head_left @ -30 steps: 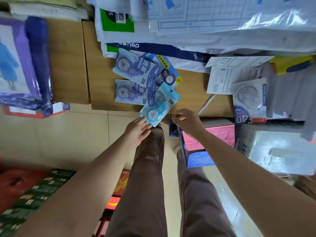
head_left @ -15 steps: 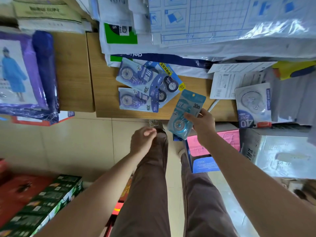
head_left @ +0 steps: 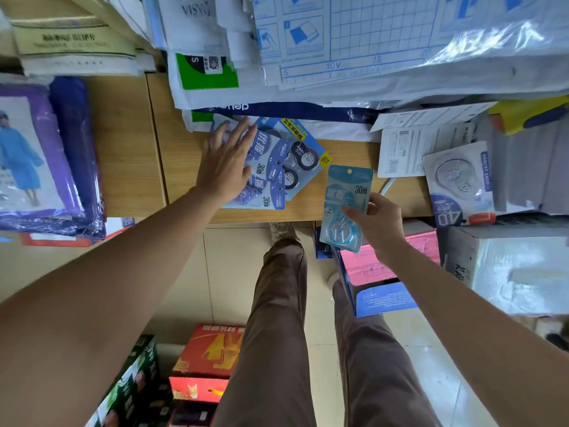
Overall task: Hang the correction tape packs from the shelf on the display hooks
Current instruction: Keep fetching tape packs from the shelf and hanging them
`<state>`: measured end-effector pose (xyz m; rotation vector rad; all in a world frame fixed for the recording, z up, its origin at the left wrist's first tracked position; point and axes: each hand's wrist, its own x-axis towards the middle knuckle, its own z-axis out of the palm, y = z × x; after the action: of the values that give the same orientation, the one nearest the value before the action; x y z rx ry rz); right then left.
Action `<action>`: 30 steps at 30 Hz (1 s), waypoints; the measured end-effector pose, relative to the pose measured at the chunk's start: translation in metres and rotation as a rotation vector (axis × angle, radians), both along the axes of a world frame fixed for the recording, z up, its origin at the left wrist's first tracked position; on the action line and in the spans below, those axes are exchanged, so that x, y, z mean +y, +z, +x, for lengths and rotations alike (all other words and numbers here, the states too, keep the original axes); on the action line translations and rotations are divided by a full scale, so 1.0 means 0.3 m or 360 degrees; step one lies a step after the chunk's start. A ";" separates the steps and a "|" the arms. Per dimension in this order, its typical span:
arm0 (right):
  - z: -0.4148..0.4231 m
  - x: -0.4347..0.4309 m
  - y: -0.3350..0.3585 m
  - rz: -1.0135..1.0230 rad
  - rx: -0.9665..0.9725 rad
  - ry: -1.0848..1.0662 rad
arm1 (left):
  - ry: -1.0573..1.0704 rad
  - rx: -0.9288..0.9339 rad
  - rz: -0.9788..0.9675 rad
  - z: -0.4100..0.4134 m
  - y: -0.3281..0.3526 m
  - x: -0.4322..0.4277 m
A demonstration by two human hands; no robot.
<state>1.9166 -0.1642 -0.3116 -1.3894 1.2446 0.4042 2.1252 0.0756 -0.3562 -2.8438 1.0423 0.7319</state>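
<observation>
My right hand (head_left: pixel 377 224) pinches a light blue correction tape pack (head_left: pixel 346 204) marked 30m and holds it upright just off the front edge of the wooden shelf (head_left: pixel 335 208). My left hand (head_left: pixel 226 163) lies flat with straight fingers on top of two purple-blue correction tape packs (head_left: pixel 264 167) lying on the shelf. Beside them lies a blue pack with two dark tape rolls (head_left: pixel 303 158). No display hooks are in view.
Stacked plastic-wrapped sheets (head_left: pixel 369 57) crowd the back of the shelf. A 40 tape blister pack (head_left: pixel 458 186) and a paper slip (head_left: pixel 409 152) lie at the right. Purple raincoat packs (head_left: pixel 40 155) sit at the left. Boxes (head_left: pixel 378 272) and cartons (head_left: pixel 206 359) stand on the floor around my legs.
My left hand rose from below the shelf edge and landed flat on the purple packs. My right hand shifted the light blue pack a little to the right and turned it upright.
</observation>
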 end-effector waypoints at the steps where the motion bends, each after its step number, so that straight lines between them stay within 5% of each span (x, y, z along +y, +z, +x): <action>1: 0.003 0.003 -0.002 0.0001 0.0000 0.0007 | -0.0041 0.0007 0.0022 0.011 -0.003 0.001; 20: -0.020 0.038 0.066 -0.0095 -0.0049 0.0085 | 0.0190 -0.0443 -0.0399 0.016 0.221 0.076; 30: -0.083 -0.040 0.460 -0.0349 -0.0264 0.0187 | 0.0955 0.0394 -0.0983 -0.236 0.623 -0.058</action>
<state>1.8918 -0.1763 -0.1736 -1.6537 1.0993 0.2314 2.0543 0.0584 -0.1694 -3.7544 0.4552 0.9431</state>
